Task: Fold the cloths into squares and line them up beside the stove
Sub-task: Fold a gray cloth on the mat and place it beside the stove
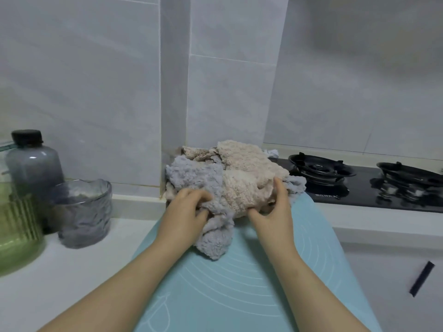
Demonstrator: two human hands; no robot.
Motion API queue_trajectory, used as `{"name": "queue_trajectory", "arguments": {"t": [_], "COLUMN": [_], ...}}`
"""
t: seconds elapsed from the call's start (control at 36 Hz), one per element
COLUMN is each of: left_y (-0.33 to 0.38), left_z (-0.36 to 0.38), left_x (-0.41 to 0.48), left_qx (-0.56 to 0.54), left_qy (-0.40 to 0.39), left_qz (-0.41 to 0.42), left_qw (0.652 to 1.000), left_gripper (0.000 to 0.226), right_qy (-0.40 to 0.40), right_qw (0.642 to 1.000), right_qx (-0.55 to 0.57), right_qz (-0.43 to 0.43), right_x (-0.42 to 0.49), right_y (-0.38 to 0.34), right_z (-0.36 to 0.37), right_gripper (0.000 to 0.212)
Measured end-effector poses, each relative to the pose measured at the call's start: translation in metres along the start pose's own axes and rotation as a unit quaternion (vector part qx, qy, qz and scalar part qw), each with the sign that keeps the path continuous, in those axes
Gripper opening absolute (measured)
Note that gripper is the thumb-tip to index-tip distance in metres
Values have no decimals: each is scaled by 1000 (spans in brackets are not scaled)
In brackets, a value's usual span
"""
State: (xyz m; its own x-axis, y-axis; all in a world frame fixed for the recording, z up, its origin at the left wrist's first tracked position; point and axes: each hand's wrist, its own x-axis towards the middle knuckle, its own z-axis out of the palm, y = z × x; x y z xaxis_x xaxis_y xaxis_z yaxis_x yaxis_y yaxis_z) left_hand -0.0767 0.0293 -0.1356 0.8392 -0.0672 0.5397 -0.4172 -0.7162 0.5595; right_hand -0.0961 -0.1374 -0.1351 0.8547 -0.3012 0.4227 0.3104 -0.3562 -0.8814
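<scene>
A crumpled heap of fluffy cloths lies at the far end of a light blue mat (242, 279), against the tiled wall corner. A grey-blue cloth (199, 180) spills toward me on the left; a beige cloth (247, 178) lies on top at the right. My left hand (184, 216) grips a fold of the grey-blue cloth with curled fingers. My right hand (275, 212) holds the front edge of the beige cloth, thumb under it and fingers along its side. The black gas stove (359, 185) sits just right of the heap.
On the white counter at left stand a grey bottle with a black cap (33, 164), a ribbed grey glass (84, 212) and a green glass container (16, 233). The tiled wall rises right behind the cloths. A dark handle (422, 279) shows on the cabinet at lower right.
</scene>
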Motion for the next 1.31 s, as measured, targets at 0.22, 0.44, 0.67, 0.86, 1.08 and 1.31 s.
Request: {"name": "queue_trajectory", "arguments": {"t": [0.22,0.44,0.67,0.86,1.08,1.31], "left_y": [-4,-13,-19,-22,-14,9], "left_z": [-17,-28,-21,-11,-14,-7], "left_x": [1,1,7,6,10,-4], "left_qx": [-189,-157,-114,-120,-324,-372], "left_qy": [77,167,221,144,105,-52], "left_qz": [-11,46,94,93,8,43], "left_qw": [979,972,964,978,940,926], "left_gripper": [34,25,28,18,46,33], "right_qy": [-119,-161,167,-178,-159,-152], "right_qw": [896,943,976,913,987,974], "right_qx": [-401,-263,-7,-368,12,140], "right_qz": [-150,-124,-137,-13,0,91], "right_x": [15,39,100,114,26,-2], "right_y": [-18,-14,-75,-70,-54,-24], "right_z": [5,28,25,47,25,4], "right_gripper": [93,51,27,67,33,23]}}
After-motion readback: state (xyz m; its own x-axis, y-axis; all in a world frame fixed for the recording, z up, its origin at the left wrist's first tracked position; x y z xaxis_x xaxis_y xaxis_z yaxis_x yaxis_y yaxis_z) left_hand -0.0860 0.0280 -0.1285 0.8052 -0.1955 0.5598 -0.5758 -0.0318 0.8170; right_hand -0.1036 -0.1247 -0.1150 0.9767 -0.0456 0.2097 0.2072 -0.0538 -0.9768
